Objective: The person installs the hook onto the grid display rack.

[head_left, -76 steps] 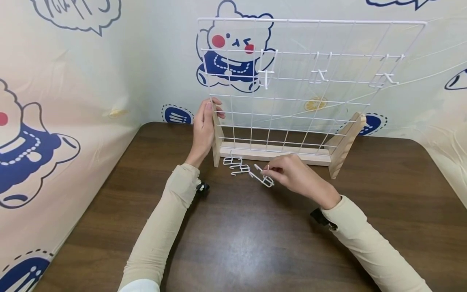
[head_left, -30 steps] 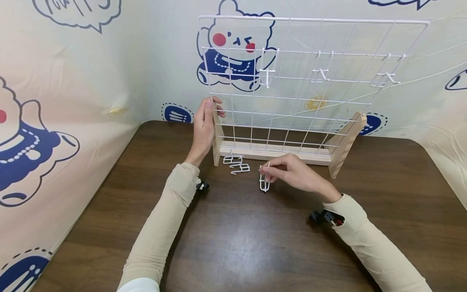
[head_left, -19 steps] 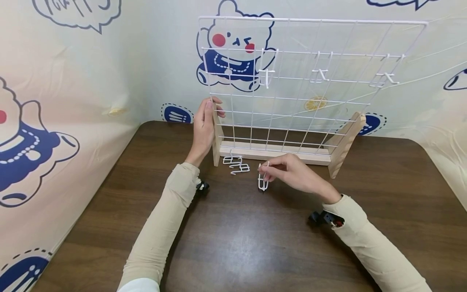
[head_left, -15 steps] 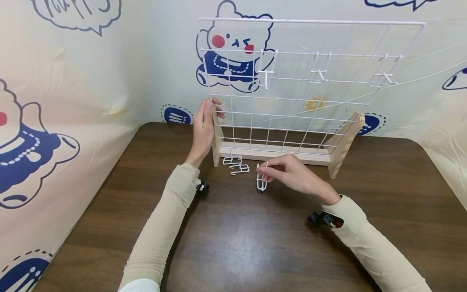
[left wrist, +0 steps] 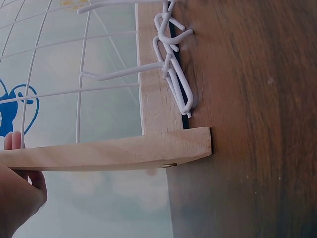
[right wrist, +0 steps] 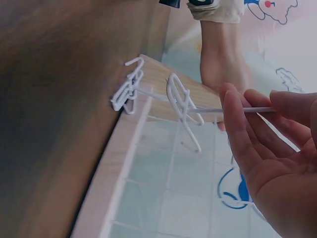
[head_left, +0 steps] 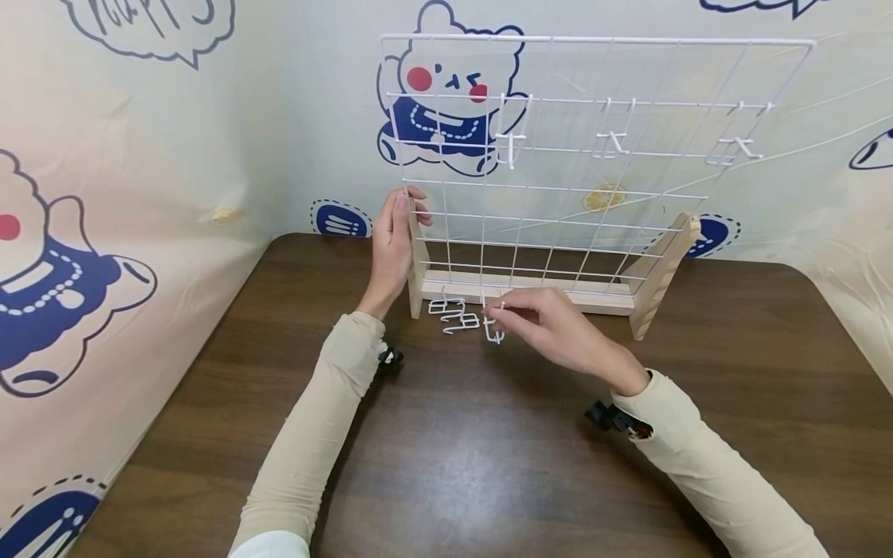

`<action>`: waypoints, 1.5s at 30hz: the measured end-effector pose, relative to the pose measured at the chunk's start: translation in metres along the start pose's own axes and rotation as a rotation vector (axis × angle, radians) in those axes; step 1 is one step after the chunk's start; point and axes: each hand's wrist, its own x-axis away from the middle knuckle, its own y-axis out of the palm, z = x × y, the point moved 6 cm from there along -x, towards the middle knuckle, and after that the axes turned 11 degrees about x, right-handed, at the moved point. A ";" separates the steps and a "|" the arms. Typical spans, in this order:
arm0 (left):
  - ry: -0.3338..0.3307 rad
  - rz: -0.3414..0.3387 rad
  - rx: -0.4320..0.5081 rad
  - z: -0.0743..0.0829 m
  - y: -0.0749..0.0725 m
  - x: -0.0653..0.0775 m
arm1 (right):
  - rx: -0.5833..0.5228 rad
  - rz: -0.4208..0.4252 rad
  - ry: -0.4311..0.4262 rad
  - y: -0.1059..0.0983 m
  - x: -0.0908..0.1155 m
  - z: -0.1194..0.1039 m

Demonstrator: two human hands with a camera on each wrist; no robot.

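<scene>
A white wire grid rack (head_left: 551, 39) stands upright on a wooden base between two wooden side posts. My left hand (head_left: 391, 248) grips the left post (head_left: 416, 271), thumb in front and fingers round behind. In the right wrist view, the thumb and fingers of my right hand (right wrist: 267, 144) pinch the prong of a white wire hook (right wrist: 185, 101). That hook (head_left: 494, 333) is held low in front of the rack's base, its two bent ends upward in the head view. Beside it, two loose white hooks (head_left: 460, 321) lie overlapping on the table near the left post.
Three white hooks (head_left: 512, 138) hang in a row on the upper part of the grid. The brown wooden table (head_left: 446, 465) carries the rack near its back edge. A printed cloth (head_left: 314, 116) stands close behind and to the left.
My right hand has lifted the hook from beside the loose ones, turned its ends upward, then moved it slightly left and closer to the rack. The left hand stays on the post.
</scene>
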 end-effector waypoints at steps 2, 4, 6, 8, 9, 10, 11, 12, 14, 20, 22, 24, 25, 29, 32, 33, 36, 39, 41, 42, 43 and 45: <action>-0.007 0.005 0.003 0.001 0.000 0.000 | 0.027 0.037 -0.037 -0.004 -0.003 -0.006; -0.015 0.008 0.010 0.004 0.001 0.001 | 0.047 0.067 -0.065 -0.007 -0.005 -0.013; -0.023 0.011 0.015 0.011 0.003 0.001 | 0.074 0.103 -0.092 -0.009 -0.007 -0.018; -0.033 0.013 0.021 0.018 0.006 0.002 | 0.095 0.139 -0.119 -0.012 -0.009 -0.024; -0.038 0.013 0.023 0.021 0.007 0.002 | 0.104 0.155 -0.134 -0.013 -0.010 -0.026; -0.044 0.015 0.023 0.024 0.008 0.003 | 0.117 0.172 -0.149 -0.014 -0.011 -0.029; -0.052 0.017 0.022 0.026 0.009 0.003 | 0.129 0.190 -0.164 -0.015 -0.012 -0.031; -0.054 0.016 0.022 0.027 0.009 0.003 | 0.140 0.206 -0.175 -0.016 -0.014 -0.033; -0.058 0.009 0.020 0.028 0.010 0.003 | 0.162 0.233 -0.192 -0.017 -0.016 -0.037; -0.073 -0.015 0.019 0.027 0.008 0.003 | 0.199 0.298 -0.237 -0.021 -0.024 -0.047; -0.078 -0.020 0.014 0.027 0.008 0.003 | 0.202 0.323 -0.254 -0.022 -0.027 -0.050; -0.073 -0.024 0.015 0.028 0.007 0.003 | 0.202 0.344 -0.268 -0.023 -0.030 -0.054; -0.072 -0.024 0.016 0.028 0.007 0.003 | 0.209 0.353 -0.273 -0.024 -0.031 -0.055; -0.070 -0.022 0.012 0.029 0.007 0.003 | 0.220 0.386 -0.285 -0.026 -0.036 -0.060; -0.075 -0.024 0.007 0.030 0.006 0.003 | 0.233 0.401 -0.284 -0.027 -0.039 -0.061; -0.075 -0.030 0.006 0.031 0.006 0.003 | 0.234 0.403 -0.284 -0.028 -0.041 -0.062; -0.085 -0.045 0.007 0.032 0.006 0.003 | 0.241 0.416 -0.285 -0.029 -0.044 -0.062; -0.100 -0.063 0.012 0.034 0.005 0.003 | 0.250 0.435 -0.296 -0.032 -0.046 -0.062; -0.109 -0.067 0.014 0.034 0.005 0.003 | 0.249 0.448 -0.304 -0.033 -0.048 -0.062; -0.111 -0.069 0.019 0.034 0.005 0.004 | 0.252 0.452 -0.308 -0.034 -0.049 -0.063; -0.113 -0.069 0.021 0.035 0.004 0.004 | 0.254 0.455 -0.312 -0.035 -0.050 -0.064; -0.112 -0.069 0.023 0.035 0.004 0.004 | 0.246 0.461 -0.318 -0.036 -0.052 -0.065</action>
